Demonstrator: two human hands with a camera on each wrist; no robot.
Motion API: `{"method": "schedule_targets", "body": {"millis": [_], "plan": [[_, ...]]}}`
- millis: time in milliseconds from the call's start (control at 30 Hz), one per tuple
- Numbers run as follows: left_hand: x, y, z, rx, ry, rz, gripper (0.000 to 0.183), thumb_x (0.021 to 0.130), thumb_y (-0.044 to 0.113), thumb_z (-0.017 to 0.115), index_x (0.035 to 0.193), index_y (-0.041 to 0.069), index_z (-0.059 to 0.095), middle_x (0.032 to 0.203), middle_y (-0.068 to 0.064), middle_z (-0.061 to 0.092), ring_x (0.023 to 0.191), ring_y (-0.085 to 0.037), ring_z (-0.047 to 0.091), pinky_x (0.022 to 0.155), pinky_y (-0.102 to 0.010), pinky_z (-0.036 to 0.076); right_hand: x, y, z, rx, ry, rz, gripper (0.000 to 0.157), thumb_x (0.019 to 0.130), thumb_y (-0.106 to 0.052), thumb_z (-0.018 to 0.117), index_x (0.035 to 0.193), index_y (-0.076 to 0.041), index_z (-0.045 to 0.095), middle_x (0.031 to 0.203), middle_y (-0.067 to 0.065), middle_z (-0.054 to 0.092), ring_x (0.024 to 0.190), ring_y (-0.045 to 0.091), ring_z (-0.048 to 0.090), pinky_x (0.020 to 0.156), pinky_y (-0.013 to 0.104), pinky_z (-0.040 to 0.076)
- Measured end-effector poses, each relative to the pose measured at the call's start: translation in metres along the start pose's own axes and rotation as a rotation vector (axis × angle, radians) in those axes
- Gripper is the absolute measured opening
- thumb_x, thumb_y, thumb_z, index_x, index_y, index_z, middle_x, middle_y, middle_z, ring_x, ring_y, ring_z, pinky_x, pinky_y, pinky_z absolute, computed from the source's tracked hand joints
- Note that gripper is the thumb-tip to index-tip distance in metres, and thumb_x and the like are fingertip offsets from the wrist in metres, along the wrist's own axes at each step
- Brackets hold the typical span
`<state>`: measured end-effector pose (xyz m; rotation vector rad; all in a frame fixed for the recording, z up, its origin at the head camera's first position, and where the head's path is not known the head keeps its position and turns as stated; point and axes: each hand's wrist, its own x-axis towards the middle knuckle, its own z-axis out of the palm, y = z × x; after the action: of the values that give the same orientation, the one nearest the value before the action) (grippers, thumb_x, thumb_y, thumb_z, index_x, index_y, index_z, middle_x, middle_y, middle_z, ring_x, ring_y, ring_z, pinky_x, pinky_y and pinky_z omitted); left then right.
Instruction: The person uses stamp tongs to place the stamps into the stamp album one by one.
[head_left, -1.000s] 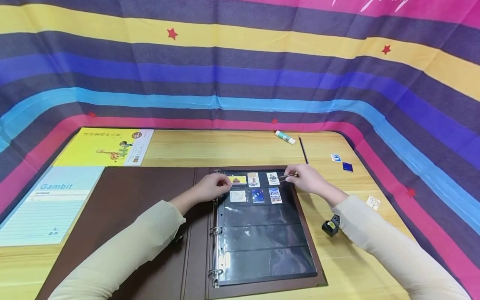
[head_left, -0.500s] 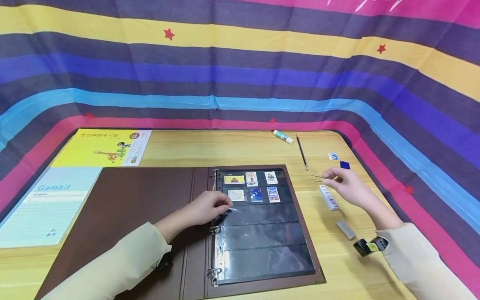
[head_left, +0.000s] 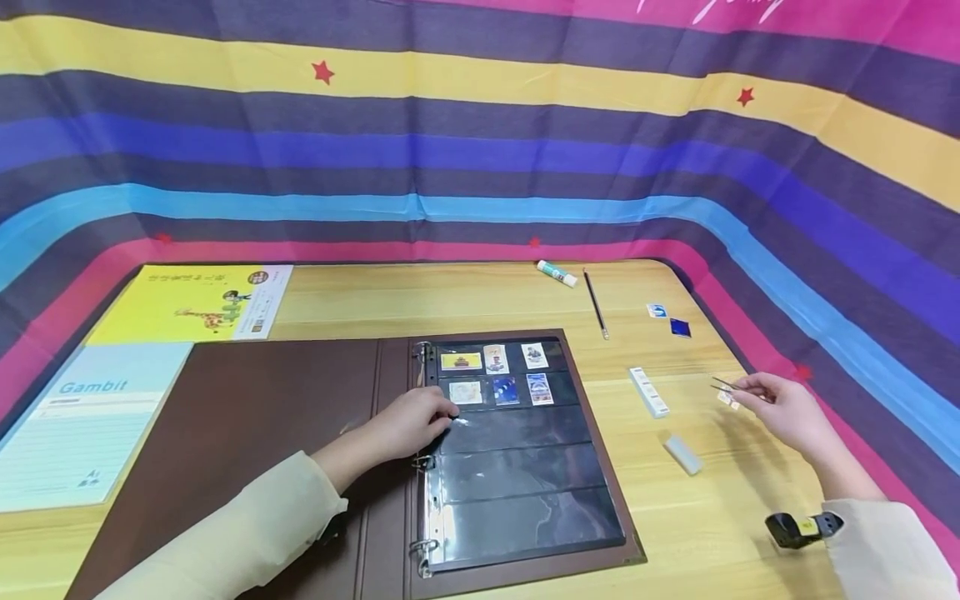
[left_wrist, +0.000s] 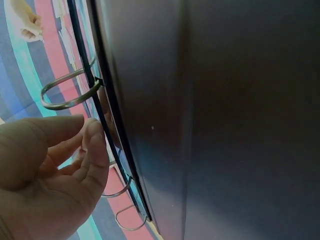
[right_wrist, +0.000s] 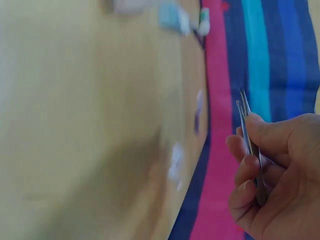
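Note:
My right hand (head_left: 783, 410) grips metal tweezers (right_wrist: 260, 185) between thumb and fingers, with the two tips parted. In the head view the tips overlap a small pale stamp (head_left: 727, 401) at the table's right side. My left hand (head_left: 408, 421) rests by the ring side of a brown stamp album (head_left: 285, 417), its fingers loosely bent at the left edge of the black pocket page (head_left: 525, 475). Several stamps fill the top two rows, among them a yellow stamp (head_left: 461, 361) and a dark blue stamp (head_left: 506, 390). In the left wrist view the fingertips are beside the metal rings (left_wrist: 70, 102).
Right of the album lie a white box (head_left: 648, 392) and a grey block (head_left: 683, 455). Farther back are a blue-white stamp (head_left: 657, 310), a dark blue stamp (head_left: 680, 327), a pencil (head_left: 596, 304) and a glue stick (head_left: 557, 273). A notebook (head_left: 97, 425) and yellow booklet (head_left: 195, 304) lie left.
My right hand has moved right with the tweezers, from the page's top-row stamp to the loose pale stamp. My left hand has slid down slightly along the page's left edge.

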<state>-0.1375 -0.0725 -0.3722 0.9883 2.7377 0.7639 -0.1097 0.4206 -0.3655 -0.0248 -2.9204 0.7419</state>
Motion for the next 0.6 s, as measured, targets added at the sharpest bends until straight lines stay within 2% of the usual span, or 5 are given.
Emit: {"method": "schedule_targets", "body": {"millis": [100,167,267,433,600], "plan": [[0.000,0.000,0.001,0.017,0.016,0.008,0.015,0.077,0.008,0.054,0.090,0.007,0.063,0.080,0.001,0.052,0.072,-0.012,0.048,0.065,-0.029,0.040,-0.002,0.022,0.001,-0.037,0.006,0.059,0.030,0.077,-0.041,0.051,0.086,-0.012,0.054,0.069,0.003,0.053,0.057,0.011,0.042,0.044,0.032,0.035],[0.000,0.000,0.001,0.024,0.029,0.014,0.014,0.077,0.008,0.054,0.088,0.007,0.063,0.080,0.002,0.051,0.072,-0.011,0.047,0.064,-0.029,0.039,-0.004,0.024,0.000,-0.055,0.004,0.083,0.029,0.077,-0.037,0.054,0.083,-0.009,0.055,0.065,0.002,0.051,0.055,0.013,0.041,0.045,0.031,0.033],[0.000,-0.001,0.002,0.025,0.045,0.015,0.014,0.076,0.007,0.054,0.086,0.008,0.063,0.079,0.002,0.050,0.072,-0.011,0.047,0.064,-0.028,0.039,-0.008,0.017,-0.002,-0.087,-0.033,0.091,0.026,0.077,-0.029,0.056,0.080,-0.003,0.056,0.062,0.003,0.050,0.053,0.014,0.038,0.048,0.029,0.030],[0.001,-0.003,0.004,0.019,0.042,0.003,0.013,0.077,0.008,0.054,0.086,0.009,0.062,0.080,0.002,0.048,0.069,-0.010,0.045,0.062,-0.027,0.039,-0.009,0.005,0.000,-0.138,-0.107,0.100,0.020,0.078,-0.020,0.056,0.081,0.000,0.056,0.065,0.003,0.050,0.055,0.013,0.039,0.049,0.028,0.031],[0.001,-0.003,0.005,0.009,0.050,-0.011,0.011,0.077,0.009,0.053,0.085,0.011,0.061,0.081,0.002,0.047,0.069,-0.009,0.044,0.063,-0.027,0.039,0.000,-0.002,0.008,-0.131,-0.106,0.041,0.015,0.076,-0.013,0.057,0.080,0.000,0.056,0.067,0.003,0.052,0.058,0.014,0.042,0.051,0.029,0.033]]}}
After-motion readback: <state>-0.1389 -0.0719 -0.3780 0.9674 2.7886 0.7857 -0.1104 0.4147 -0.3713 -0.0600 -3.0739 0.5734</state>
